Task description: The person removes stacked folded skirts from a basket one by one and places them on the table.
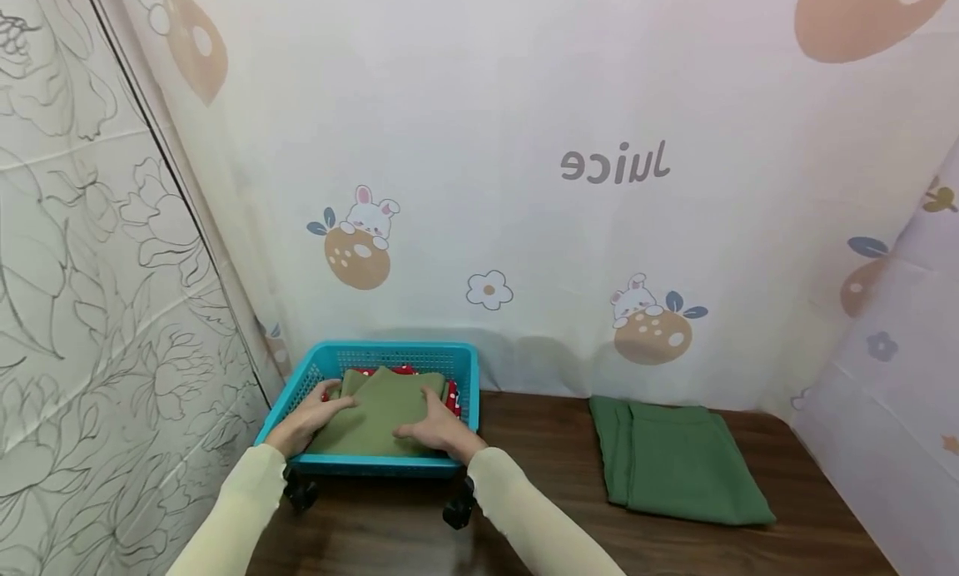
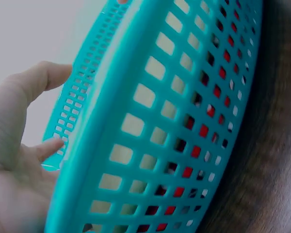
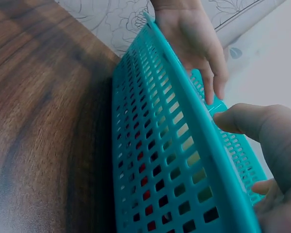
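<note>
Your left hand (image 1: 315, 411) is over the left part of the basket (image 1: 375, 461), its thumb and fingers spread well apart, with nothing pinched between them. Your right hand (image 1: 438, 426) faces it over the right part, likewise spread, thumb apart from the fingers and gripping nothing. You have the light green cloth (image 1: 375, 414) between the two sets of fingers and below them, folded and lying inside the basket; whether your fingertips press on it, you cannot tell from these views.

The red cloth (image 1: 453, 399), dotted white, peeks out just beside your right fingers and again beyond both hands, along the far edge of the green. Through the holes in the basket's side, both wrist views show red lower down, beneath your fingers.

The basket's front rim runs on your side of the fingers, close under your wrists; its far wall stands beyond your fingertips. Well to the right of your right fingers, the dark green cloth (image 1: 685, 459) lies folded on the table (image 1: 539, 451). The printed curtain (image 1: 494, 185) hangs beyond your fingers, behind the basket.
</note>
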{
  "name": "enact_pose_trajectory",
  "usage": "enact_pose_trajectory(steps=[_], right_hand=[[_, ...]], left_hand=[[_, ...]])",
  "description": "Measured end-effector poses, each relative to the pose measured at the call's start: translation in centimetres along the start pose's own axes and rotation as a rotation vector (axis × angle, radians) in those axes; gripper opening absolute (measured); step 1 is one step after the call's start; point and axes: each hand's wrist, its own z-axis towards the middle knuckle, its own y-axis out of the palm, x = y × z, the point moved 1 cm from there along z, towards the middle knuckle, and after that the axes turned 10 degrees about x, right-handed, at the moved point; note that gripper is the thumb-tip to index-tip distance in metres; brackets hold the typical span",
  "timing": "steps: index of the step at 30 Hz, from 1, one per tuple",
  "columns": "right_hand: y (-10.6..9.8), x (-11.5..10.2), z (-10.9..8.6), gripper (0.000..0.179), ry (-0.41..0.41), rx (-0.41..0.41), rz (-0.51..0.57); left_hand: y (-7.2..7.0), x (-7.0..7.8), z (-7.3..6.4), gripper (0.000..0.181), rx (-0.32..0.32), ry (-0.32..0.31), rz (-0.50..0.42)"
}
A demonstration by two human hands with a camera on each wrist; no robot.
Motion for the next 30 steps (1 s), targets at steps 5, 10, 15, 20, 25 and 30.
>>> enact_pose_trajectory(steps=[5, 10, 15, 20, 25, 30], right_hand=[[0.1, 0.0, -0.1, 0.096, 0.010, 0.017, -0.010], [0.4, -0.1, -0.2, 0.089, -0.002, 0.085, -0.079], [0.4, -0.1, 0.1, 0.070, -0.045, 0.174, -0.131], [0.3, 0.0, 0.3, 0.060, -0.051, 0.195, -0.108], [0.1, 0.1, 0.3, 0.050, -0.073, 0.201, -0.044], [0.3, 0.3, 0.8, 0.046, -0.077, 0.211, 0.067]], left_hand=[[0.5, 0.0, 0.1, 0.081, -0.033, 0.050, 0.063], [0.6, -0.4, 0.1, 0.076, -0.035, 0.090, 0.130], [0.3, -0.3, 0.0, 0.082, -0.013, 0.114, 0.133], [0.4, -0.1, 0.1, 0.086, -0.035, 0.132, 0.128], [1.0, -0.2, 0.3, 0.084, -0.051, 0.150, 0.128], [1.5, 0.0, 0.4, 0.087, -0.075, 0.127, 0.118]])
